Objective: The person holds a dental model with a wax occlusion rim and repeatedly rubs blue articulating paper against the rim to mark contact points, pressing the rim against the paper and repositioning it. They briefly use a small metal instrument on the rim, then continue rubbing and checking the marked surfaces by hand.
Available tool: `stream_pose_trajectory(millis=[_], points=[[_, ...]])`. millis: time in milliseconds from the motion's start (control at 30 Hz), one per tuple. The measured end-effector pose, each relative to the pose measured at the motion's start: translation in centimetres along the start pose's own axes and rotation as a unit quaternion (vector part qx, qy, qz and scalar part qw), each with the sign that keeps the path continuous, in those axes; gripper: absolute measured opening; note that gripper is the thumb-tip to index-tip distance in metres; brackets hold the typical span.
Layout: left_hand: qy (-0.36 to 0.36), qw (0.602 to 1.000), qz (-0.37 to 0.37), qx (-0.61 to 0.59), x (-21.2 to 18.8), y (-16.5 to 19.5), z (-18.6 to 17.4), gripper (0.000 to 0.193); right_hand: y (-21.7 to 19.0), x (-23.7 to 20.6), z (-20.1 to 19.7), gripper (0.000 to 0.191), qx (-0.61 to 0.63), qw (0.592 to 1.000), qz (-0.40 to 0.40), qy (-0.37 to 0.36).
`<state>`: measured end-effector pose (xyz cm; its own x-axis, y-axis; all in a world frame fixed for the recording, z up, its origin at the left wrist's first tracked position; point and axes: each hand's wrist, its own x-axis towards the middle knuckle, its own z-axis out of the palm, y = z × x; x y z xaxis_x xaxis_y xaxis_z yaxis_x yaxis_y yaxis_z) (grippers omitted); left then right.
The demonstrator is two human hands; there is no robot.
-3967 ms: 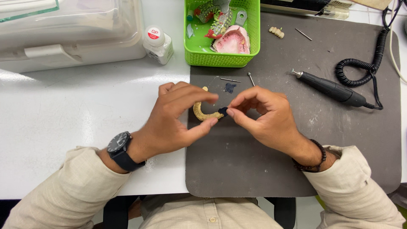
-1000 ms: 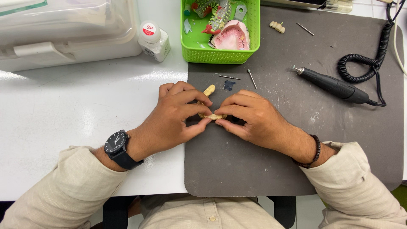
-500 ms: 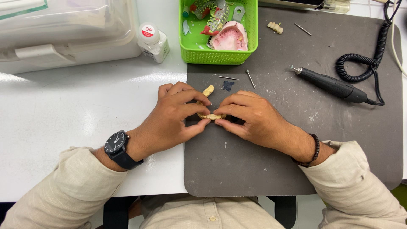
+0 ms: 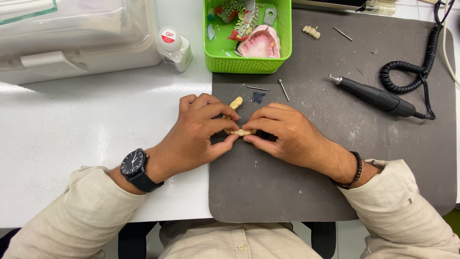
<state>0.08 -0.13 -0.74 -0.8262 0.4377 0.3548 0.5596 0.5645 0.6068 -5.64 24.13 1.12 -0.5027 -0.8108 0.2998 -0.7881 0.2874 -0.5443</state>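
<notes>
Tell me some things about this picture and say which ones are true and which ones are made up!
1. Both hands pinch one small cream-coloured tooth piece between their fingertips. True: the left hand and the right hand meet on it over the dark grey rubber mat.
2. The black pen-shaped grinding tool is held in the right hand. False: it lies untouched on the mat, on its coiled black cord.
3. The bright green plastic basket holds a pink jaw model. True.
4. The black wristwatch sits on the right wrist. False: it is on the left; the right wrist wears a dark beaded bracelet.
5. The small white bottle with a red-marked cap stands on the mat. False: it stands on the white table.
</notes>
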Motion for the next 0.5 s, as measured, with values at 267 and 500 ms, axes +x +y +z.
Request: stream_pose_trajectory(millis=[267, 500], points=[[0.002, 1.000, 0.003, -0.005, -0.03, -0.07, 0.00, 0.017, 0.09, 0.02, 0.06, 0.023, -0.003, 1.000, 0.002, -0.002], [0.002, 1.000, -0.006, 0.001, -0.09, -0.13, 0.16, 0.014, 0.17, -0.01, 0.02, 0.024, -0.004, 1.000, -0.005, -0.002]])
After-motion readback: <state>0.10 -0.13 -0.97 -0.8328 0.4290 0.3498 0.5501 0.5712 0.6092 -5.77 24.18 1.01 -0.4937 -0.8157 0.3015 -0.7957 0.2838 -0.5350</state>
